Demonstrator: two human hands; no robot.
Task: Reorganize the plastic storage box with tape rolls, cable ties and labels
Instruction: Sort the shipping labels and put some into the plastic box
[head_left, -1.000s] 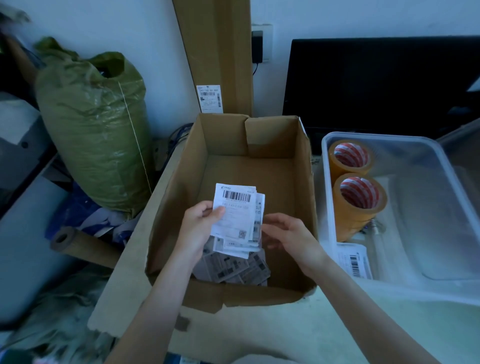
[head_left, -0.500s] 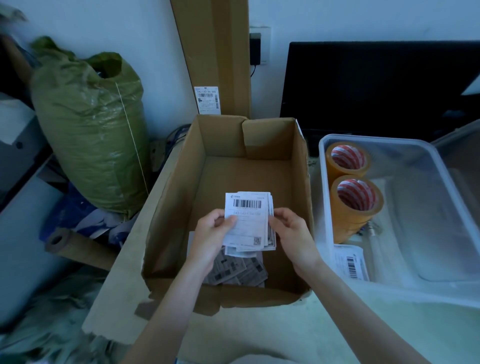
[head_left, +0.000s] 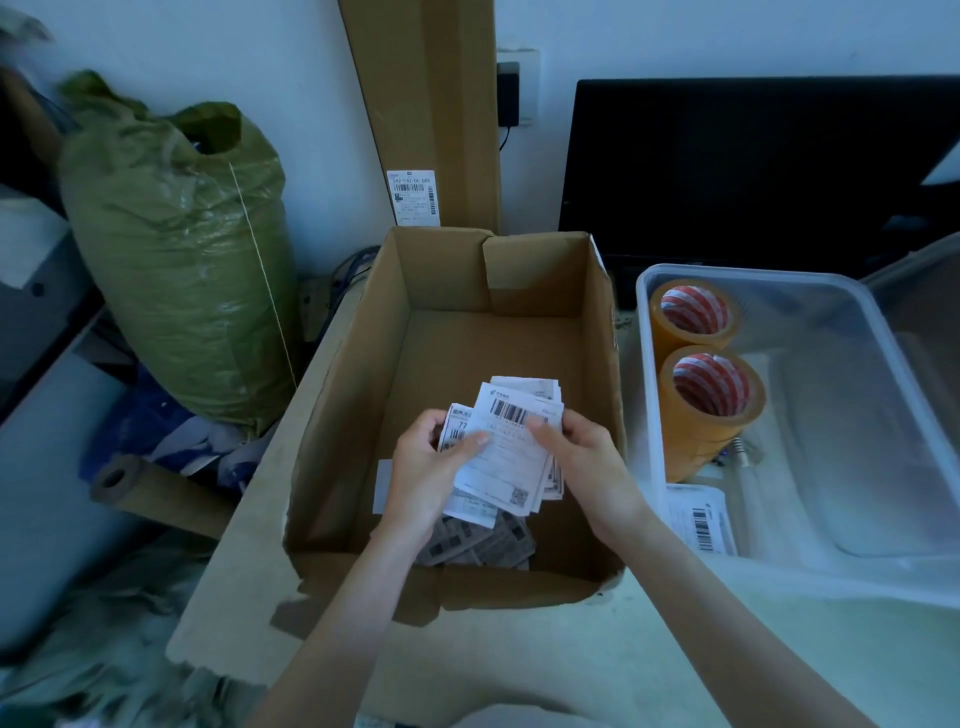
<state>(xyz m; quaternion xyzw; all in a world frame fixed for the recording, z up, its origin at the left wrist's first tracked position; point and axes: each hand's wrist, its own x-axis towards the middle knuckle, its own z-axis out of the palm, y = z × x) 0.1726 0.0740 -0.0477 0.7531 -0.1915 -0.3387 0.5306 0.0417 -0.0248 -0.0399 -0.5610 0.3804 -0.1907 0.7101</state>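
Observation:
Over the open cardboard box (head_left: 353, 395), my left hand (head_left: 431, 467) and my right hand (head_left: 582, 462) both hold a stack of white barcode labels (head_left: 506, 457), thumbs on top. More labels (head_left: 483, 543) lie on the box floor beneath. To the right stands the clear plastic storage box (head_left: 883, 415) with two brown tape rolls (head_left: 711, 395) stacked along its left wall and one label (head_left: 701, 519) at its near left corner. A small metal part shows beside the lower roll.
A green woven sack (head_left: 176, 260) stands at the left, with a cardboard tube (head_left: 156, 493) lying below it. A tall flat carton (head_left: 426, 114) leans on the wall behind the box. A dark monitor (head_left: 753, 166) stands at the back right.
My right hand has closed in and taken hold of the stack's right edge. The labels have fanned out and tilted, and the stack has sunk lower into the box.

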